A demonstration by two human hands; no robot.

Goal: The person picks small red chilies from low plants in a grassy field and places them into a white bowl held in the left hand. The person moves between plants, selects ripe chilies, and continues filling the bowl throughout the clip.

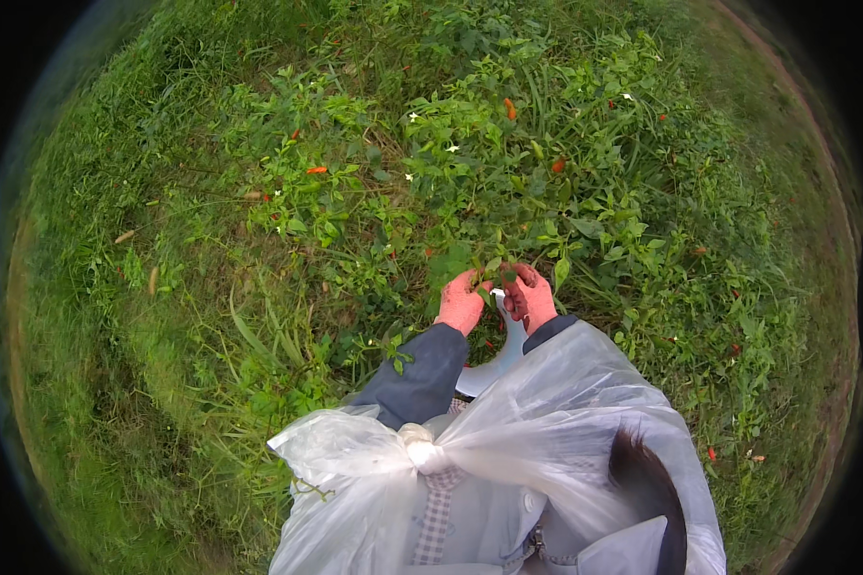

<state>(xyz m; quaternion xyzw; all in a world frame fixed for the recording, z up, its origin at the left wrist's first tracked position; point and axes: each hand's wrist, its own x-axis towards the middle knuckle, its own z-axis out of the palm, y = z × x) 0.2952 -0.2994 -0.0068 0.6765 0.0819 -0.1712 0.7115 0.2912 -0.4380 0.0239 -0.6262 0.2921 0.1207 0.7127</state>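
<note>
Both hands work close together at a low chilli plant, with green leaves, small white flowers and red and green chillies. My left hand has its fingertips among leaves at the near side of the plant. Just to its right, my right hand has bent, dark-stained fingers beside a green leaf. Whether either hand grips a stem or a fruit cannot be made out. Below them curves the pale, smooth wall of what looks like a container, partly hidden by my sleeves. Red bits show beside its inner curve.
Grass and weeds surround the plants. An orange-red chilli and another red chilli hang farther out. A knotted translucent plastic sheet covers my front. A leafy sprig lies across my left sleeve.
</note>
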